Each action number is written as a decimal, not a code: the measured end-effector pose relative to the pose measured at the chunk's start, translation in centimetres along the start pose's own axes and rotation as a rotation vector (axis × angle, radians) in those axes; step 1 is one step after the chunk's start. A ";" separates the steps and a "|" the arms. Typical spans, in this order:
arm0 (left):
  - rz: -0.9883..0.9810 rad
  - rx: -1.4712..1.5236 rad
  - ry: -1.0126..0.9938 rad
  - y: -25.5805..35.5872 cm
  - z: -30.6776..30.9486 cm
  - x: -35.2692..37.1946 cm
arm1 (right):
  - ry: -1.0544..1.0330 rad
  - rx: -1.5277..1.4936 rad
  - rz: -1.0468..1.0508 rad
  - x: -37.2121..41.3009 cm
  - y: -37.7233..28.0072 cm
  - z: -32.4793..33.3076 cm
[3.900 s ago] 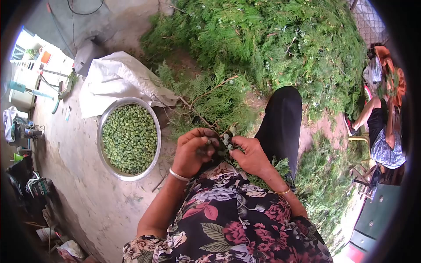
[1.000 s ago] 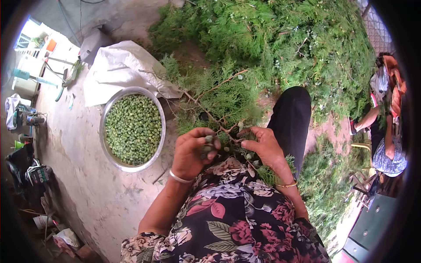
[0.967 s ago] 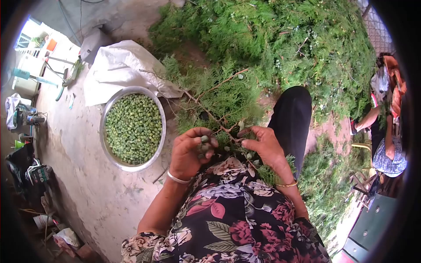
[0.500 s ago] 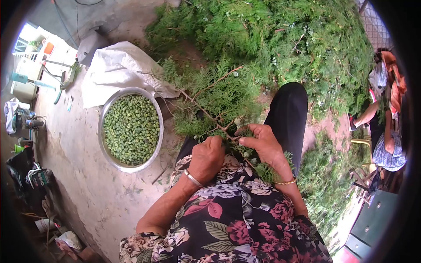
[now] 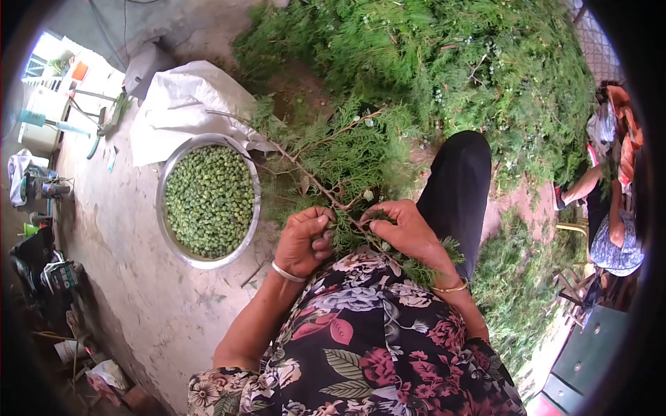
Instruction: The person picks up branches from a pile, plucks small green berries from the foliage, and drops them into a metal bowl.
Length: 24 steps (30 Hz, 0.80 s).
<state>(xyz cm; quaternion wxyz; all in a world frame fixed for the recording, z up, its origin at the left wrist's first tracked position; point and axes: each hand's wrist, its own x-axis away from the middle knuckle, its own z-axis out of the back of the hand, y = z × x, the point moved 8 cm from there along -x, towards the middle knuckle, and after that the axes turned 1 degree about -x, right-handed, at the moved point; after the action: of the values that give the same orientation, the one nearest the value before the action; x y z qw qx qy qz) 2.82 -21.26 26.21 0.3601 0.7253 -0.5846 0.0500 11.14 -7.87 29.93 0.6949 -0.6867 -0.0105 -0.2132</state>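
Note:
A leafy green branch (image 5: 316, 182) with a brown stem lies across my lap, with a few pale green cones on it. My right hand (image 5: 402, 227) pinches the stem near its lower part. Left of the stem, my left hand (image 5: 304, 241) is closed with its fingers curled at the edge of the foliage; whether anything is inside is hidden. A round metal basin (image 5: 257, 202) full of small green cones (image 5: 209, 201) stands on the floor to the left of my hands.
Behind the basin lies a white sack (image 5: 187, 104). A large heap of cut green branches (image 5: 430, 76) spreads across the top and right. At the far right sits another person (image 5: 616, 236). Tools and bags (image 5: 52, 270) lie along the left edge.
My left hand has moved left, away from the stem, and turned so its curled fingers show. My right hand stays on the branch, which has shifted slightly.

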 end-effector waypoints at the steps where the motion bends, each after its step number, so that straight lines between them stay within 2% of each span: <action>1: 0.001 0.031 -0.025 -0.1 0.1 0.0 | -0.022 0.041 0.000 -0.1 0.1 -0.2; 5: -0.015 0.133 -0.100 -0.4 -0.4 -0.2 | -0.020 -0.038 -0.013 -0.2 -0.1 -0.5; 7: -0.011 -0.028 0.049 0.2 -0.7 0.1 | 0.059 -0.034 -0.002 -0.1 -0.6 0.0; 8: -0.012 -0.026 0.050 0.1 -1.1 0.1 | 0.057 -0.033 -0.004 -0.1 -0.4 -0.1; 10: -0.054 -0.329 0.067 0.5 -1.7 0.0 | 0.106 0.096 0.078 -0.3 -0.6 0.4; 12: -0.053 -0.293 0.065 0.4 -1.8 0.1 | 0.097 0.058 0.040 -0.2 0.0 0.3; 14: -0.053 -0.055 0.033 0.3 -1.4 0.1 | 0.091 0.018 0.001 -0.3 0.7 0.4; 15: -0.049 -0.056 0.029 0.3 -1.0 0.0 | 0.103 0.113 0.001 -0.3 1.0 0.7; 17: -0.171 0.414 -0.365 2.0 -2.5 0.6 | 0.122 0.208 -0.002 -0.2 1.3 1.1; 19: -0.168 0.352 -0.347 2.8 -2.8 1.6 | 0.162 -0.034 -0.029 0.0 1.7 1.6; 22: -0.126 0.241 -0.321 2.2 -2.9 2.4 | 0.181 -0.128 -0.061 0.1 1.0 2.5; 24: -0.027 0.001 -0.088 0.2 -2.0 2.6 | 0.181 -0.201 -0.047 0.5 0.1 3.0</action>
<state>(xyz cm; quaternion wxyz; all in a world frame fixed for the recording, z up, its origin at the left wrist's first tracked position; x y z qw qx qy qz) 4.14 -22.26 29.08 0.3341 0.7350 -0.5898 0.0134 12.41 -5.17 30.12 0.6156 -0.7304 0.0576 -0.2902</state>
